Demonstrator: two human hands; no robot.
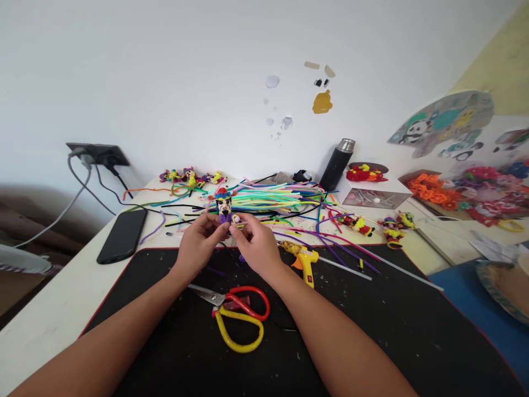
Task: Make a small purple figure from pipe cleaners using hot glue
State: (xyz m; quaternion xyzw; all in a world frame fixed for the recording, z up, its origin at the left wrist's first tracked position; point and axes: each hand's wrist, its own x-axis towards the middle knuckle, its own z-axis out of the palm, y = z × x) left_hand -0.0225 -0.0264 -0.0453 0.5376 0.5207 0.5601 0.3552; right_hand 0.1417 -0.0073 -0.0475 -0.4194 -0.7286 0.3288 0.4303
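Note:
A small pipe-cleaner figure (224, 204), with a red and blue hat, a black and white face and a purple body, stands upright between my fingertips. My left hand (200, 237) pinches it from the left side. From the right, my right hand (256, 242) closes its thumb and fingers on the figure's lower side, where a small yellow and pink bit shows. My fingers hide most of its body. Just below my hands lie scissors (243, 317) with one red and one yellow handle. A yellow hot glue gun (303, 259) rests right of my right hand.
A black mat (351, 342) covers the front of the table. Behind my hands spreads a pile of coloured pipe cleaners (268, 196). A phone (123, 236) lies left; a black thermos (336, 165) leans at the back. More finished figures (392, 231) and a box (374, 194) are right.

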